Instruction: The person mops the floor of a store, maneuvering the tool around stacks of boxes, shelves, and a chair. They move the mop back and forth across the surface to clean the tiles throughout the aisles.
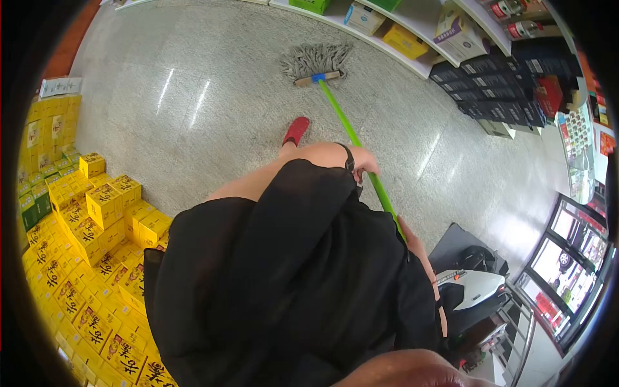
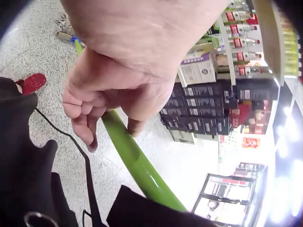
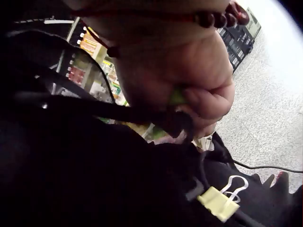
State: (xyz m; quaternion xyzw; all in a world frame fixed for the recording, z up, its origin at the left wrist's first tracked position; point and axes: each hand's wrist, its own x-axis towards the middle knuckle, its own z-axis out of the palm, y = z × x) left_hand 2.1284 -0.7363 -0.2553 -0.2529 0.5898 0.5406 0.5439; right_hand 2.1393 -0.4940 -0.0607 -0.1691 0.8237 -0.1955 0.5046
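A mop (image 1: 316, 60) with grey strands, a wooden bar and a blue joint lies on the speckled floor ahead. Its green handle (image 1: 336, 108) slants back toward my body. My left hand (image 1: 365, 162) grips the handle partway up, with fingers and thumb around it; in the left wrist view this hand (image 2: 125, 80) has the green pole (image 2: 137, 163) running out below it. Higher up, near my right side, my right hand (image 1: 414, 237) holds the handle's upper part. The right wrist view shows that hand (image 3: 199, 80) curled over a bit of green (image 3: 178, 97).
Stacked yellow boxes (image 1: 103, 300) fill the left side. White shelves (image 1: 412, 39) with boxes and bottles run along the far right, beside dark cartons (image 1: 487, 90). A white scooter (image 1: 474, 287) stands at the right, near a glass door (image 1: 554, 264). A red shoe (image 1: 296, 130) is on the floor.
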